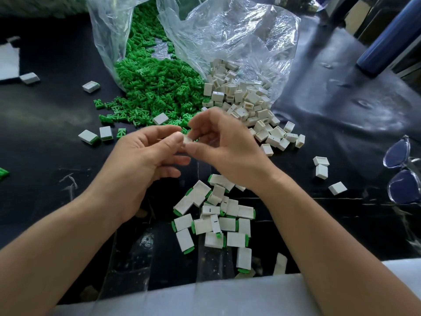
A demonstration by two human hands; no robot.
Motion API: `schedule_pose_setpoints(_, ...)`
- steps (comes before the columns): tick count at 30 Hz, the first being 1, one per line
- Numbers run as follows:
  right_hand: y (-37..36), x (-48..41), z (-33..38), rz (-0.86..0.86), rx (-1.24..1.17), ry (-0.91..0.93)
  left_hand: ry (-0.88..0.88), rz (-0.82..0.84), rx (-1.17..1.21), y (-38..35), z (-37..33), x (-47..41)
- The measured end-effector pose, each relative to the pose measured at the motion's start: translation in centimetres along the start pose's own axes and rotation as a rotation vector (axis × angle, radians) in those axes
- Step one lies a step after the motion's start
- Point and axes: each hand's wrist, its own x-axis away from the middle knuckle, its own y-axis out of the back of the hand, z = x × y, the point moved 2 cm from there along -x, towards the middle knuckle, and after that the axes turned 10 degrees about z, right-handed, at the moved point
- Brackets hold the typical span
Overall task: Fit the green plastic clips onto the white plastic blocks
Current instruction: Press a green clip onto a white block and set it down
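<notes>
Pinching one white block [187, 140] between their fingertips, the left hand [145, 156] and right hand [224, 147] meet. The green clips [155, 87] lie at eleven o'clock, nearer the left hand. I cannot tell whether either hand holds a clip.

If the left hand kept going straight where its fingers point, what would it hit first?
Most likely the right hand, which meets the left hand fingertip to fingertip over the white block both pinch. Depth is unclear, but nothing else shows between them.

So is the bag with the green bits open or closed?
Open. The clear bag gapes wide and green clips spill out onto the table.
</notes>
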Motion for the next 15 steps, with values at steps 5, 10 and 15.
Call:
schedule_pose_setpoints(5,-0.2,0.2,0.3,0.1,-0.055,0.065,-0.007,0.027,0.028,0.2,0.0,0.0)
schedule_pose_setpoints(10,0.8,-0.2,-0.8,-0.152,0.224,-0.053,-0.039,-0.007,0.118,0.3,0.0,-0.1)
schedule_pose_setpoints(15,0.3,-0.7,-1.7,-0.063,0.585,-0.132,-0.035,0.003,0.16,0.2,0.0,-0.2)
